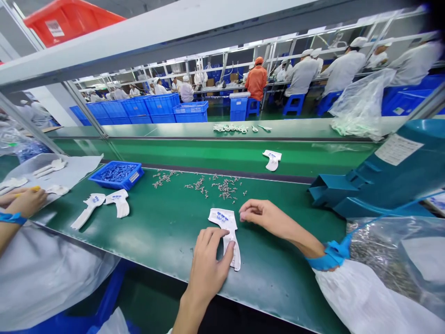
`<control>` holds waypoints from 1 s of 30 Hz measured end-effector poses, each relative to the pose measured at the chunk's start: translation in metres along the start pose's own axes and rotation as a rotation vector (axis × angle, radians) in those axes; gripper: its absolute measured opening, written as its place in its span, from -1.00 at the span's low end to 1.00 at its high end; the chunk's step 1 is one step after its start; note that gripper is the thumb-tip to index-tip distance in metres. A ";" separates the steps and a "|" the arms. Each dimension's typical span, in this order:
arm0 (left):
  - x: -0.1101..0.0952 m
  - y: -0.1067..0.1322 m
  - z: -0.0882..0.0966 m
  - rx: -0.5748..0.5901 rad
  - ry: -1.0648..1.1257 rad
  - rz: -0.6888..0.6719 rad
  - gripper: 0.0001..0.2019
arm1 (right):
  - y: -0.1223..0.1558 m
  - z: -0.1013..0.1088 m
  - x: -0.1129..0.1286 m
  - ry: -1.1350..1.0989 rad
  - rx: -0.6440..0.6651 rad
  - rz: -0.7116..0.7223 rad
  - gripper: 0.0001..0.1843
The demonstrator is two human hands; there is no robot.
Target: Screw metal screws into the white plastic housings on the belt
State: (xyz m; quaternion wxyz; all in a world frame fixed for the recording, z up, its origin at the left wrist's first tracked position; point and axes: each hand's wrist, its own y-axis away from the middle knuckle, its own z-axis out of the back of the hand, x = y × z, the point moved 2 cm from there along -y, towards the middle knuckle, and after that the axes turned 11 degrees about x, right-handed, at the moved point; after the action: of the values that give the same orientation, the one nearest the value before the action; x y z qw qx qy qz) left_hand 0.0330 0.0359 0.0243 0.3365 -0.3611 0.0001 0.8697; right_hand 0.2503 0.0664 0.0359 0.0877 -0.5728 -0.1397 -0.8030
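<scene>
A white pistol-shaped plastic shell [222, 217] with blue pieces in its upper end lies on the green bench before me. My left hand [208, 260] rests over its handle, with thumb and fingertips pressed on it. Just right of the shell's upper end hovers my right hand [266, 217], thumb and fingers drawn together; whatever is between the tips is too small to make out. Small metal parts [225, 188] are scattered in loose heaps beyond the shell. Two similar pieces, a white shell [120, 202] and a longer white shell [88, 208], lie further left.
A blue tray [136, 177] of small blue pieces stands at left, near a co-worker's hands [29, 202]. Another shell [272, 160] lies on the green belt [191, 152]. At right are a teal bin [375, 171] and a clear bag [378, 255] of metal parts.
</scene>
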 end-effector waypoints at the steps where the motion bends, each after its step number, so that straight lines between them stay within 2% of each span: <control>1: 0.000 0.001 0.000 -0.021 0.015 -0.003 -0.83 | 0.000 -0.010 0.005 -0.062 0.058 0.006 -0.69; 4: 0.000 0.003 0.001 -0.079 0.038 -0.022 -0.90 | 0.002 -0.034 0.015 -0.166 0.180 0.010 -0.70; 6: 0.000 0.003 0.001 -0.109 0.038 -0.033 -0.93 | 0.004 -0.042 0.018 -0.187 0.215 0.012 -0.70; 14: -0.001 0.005 0.000 -0.136 -0.010 -0.021 -0.93 | 0.007 -0.040 0.019 -0.135 0.267 -0.011 -0.72; 16: -0.001 0.008 -0.002 -0.115 -0.038 0.006 -0.92 | 0.009 -0.039 0.019 -0.050 0.260 -0.040 -0.75; 20: -0.001 0.011 -0.006 -0.004 -0.126 0.075 -0.59 | 0.012 -0.040 0.020 0.168 0.237 -0.085 -0.81; 22: -0.002 0.010 -0.009 0.060 -0.158 0.077 -0.49 | 0.012 -0.042 0.021 0.256 0.223 -0.092 -0.81; 26: -0.002 0.008 -0.010 0.145 -0.163 0.070 -0.47 | 0.010 -0.045 0.024 0.361 0.195 -0.096 -0.80; 30: -0.001 0.007 -0.010 0.162 -0.160 0.084 -0.49 | 0.009 -0.044 0.028 0.386 0.255 -0.103 -0.84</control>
State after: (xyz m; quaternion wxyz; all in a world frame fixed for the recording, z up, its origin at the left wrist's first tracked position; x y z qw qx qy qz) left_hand 0.0356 0.0273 0.0163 0.3265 -0.2619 0.0586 0.9063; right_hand 0.2047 0.0446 0.0497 0.1435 -0.3849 -0.2496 -0.8769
